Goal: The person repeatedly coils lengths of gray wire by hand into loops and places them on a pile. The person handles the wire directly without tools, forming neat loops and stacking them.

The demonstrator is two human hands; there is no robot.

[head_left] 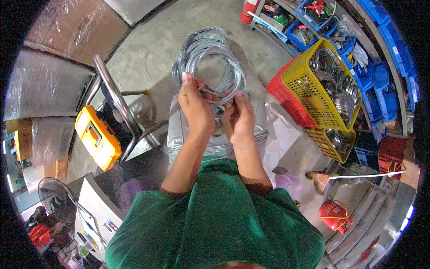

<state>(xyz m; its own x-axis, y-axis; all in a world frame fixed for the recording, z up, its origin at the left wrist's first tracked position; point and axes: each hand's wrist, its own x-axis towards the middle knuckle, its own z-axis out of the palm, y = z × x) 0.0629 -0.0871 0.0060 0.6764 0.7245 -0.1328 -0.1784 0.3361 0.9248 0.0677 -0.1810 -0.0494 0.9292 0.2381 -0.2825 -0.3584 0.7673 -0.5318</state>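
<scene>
Both my hands grip a coil of silvery wire [242, 74], raised in front of me with its round opening tilted up. My left hand [196, 107] is closed on the coil's lower left, thumb on top. At the lower right, my right hand [241, 119] pinches the same coil; some fingertips are hidden behind the wire. More wire coils [208, 32] lie just beyond, partly covered by the held one. Below my wrists is a grey, plastic-looking object [178, 127], with loops of wire [172, 150] around its near part.
To the right, a yellow basket [298, 78] full of wire coils leans over a red crate [289, 98]. Blue bins [376, 96] line the shelves behind. A yellow-orange toolbox [98, 139] and bent metal tubing [117, 96] stand left, near plastic-wrapped cartons [49, 83]. A red extinguisher [335, 216] sits lower right.
</scene>
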